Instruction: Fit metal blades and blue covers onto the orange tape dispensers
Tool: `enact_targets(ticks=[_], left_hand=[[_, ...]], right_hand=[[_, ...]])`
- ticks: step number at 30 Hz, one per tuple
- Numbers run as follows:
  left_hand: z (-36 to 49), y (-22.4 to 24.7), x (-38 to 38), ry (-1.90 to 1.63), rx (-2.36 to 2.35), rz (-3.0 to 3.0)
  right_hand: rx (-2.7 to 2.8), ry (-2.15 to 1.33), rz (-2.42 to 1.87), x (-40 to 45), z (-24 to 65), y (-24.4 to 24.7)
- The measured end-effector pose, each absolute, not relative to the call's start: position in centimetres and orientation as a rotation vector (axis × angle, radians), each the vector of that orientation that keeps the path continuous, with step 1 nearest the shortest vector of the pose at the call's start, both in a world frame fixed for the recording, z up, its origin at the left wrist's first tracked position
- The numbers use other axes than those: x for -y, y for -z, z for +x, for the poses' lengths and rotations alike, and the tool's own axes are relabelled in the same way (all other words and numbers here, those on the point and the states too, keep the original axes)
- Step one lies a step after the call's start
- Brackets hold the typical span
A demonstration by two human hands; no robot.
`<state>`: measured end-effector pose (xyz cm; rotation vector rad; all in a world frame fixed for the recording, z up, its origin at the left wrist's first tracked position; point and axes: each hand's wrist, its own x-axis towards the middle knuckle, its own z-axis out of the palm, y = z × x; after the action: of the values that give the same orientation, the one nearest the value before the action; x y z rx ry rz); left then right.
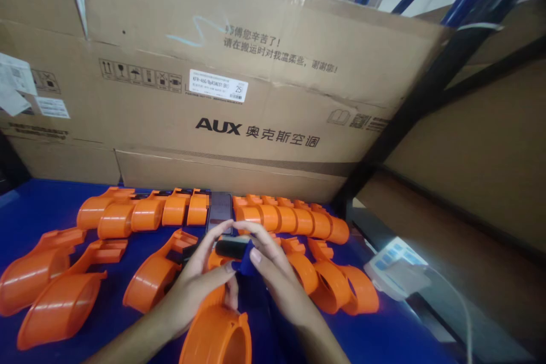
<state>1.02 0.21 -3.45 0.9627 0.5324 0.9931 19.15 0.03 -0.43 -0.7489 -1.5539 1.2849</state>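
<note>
In the middle of the view, my left hand (198, 276) is closed around the narrow handle of an orange plastic ring-shaped part (213, 333). The part's wide ring hangs below, toward me. A black cylindrical piece (230, 248) lies crosswise at the top of the handle, between my hands. My right hand (275, 267) pinches a small dark blue piece (246, 263) at the right end of the black one. The fingertips of both hands meet above. How the blue piece joins the black one is partly hidden by my fingers.
More orange ring parts stand in rows on the blue table surface (115, 290), left (63, 307) and right (330, 287). Behind are a dark phone-like slab (220, 207) and a large cardboard sheet (264, 96). A white device with a cable (396, 267) lies right, near a black frame post (401, 108).
</note>
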Motion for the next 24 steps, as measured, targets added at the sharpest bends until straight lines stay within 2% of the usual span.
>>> enact_targets(ticks=[4,11,20,24], left_hand=[[0.8,3.7,0.1,-0.929,-0.491,0.947],[0.7,3.8,-0.3,-1.039,-0.500,1.109],[0.6,4.0,-0.5,-1.198,-0.717,1.229],[0.8,3.9,-0.8,-1.208,-0.723,1.159]], right_hand=[[1.483,-1.419,-0.665,-0.2,19.2,0.5],[1.526,-1.146,-0.830,0.2,18.5,1.2],[1.489,-1.304,-0.777,-0.2,17.8,2.3],[1.491,-1.253,-0.809,-0.4,17.9,2.2]])
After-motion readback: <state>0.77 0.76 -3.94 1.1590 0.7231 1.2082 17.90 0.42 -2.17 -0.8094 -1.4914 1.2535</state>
